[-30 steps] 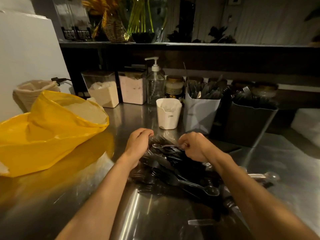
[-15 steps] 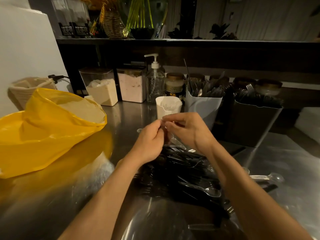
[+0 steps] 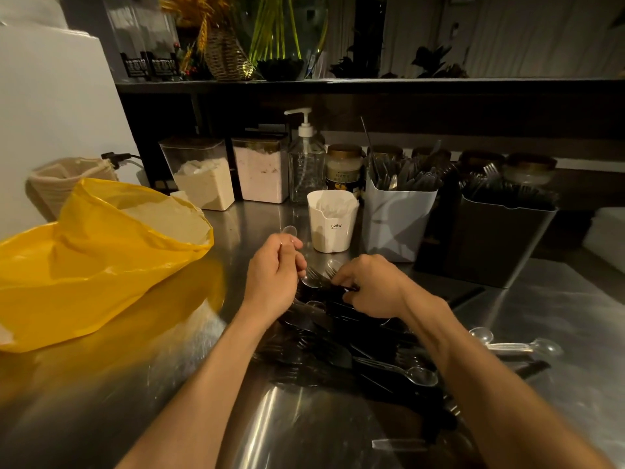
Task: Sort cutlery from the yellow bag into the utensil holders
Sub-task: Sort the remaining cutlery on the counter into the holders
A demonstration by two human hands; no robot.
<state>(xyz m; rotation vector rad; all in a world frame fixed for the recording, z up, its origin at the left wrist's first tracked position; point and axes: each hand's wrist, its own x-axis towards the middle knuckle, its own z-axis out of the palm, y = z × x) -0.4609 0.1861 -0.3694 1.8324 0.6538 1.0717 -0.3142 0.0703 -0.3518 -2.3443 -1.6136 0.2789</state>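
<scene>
A pile of black and clear plastic cutlery (image 3: 341,350) lies on the steel counter (image 3: 101,401) in front of me. My left hand (image 3: 274,275) grips a clear plastic spoon (image 3: 290,231) whose bowl sticks up above my fingers. My right hand (image 3: 368,286) reaches down into the far end of the pile and pinches a black piece there. The yellow bag (image 3: 94,262) lies open at the left. Behind the pile stand three holders: a small white cup (image 3: 333,228), a grey holder (image 3: 395,221) with cutlery, and a dark holder (image 3: 497,245) full of forks.
Two clear canisters of powder (image 3: 203,177), a pump bottle (image 3: 306,164) and jars stand along the back under a dark shelf. A woven basket (image 3: 57,181) sits behind the bag. Loose clear spoons (image 3: 521,346) lie at the right of the pile.
My hands were together above the pile half a second ago. They have parted: the left keeps the clear spoon, the right has dropped back down into the cutlery.
</scene>
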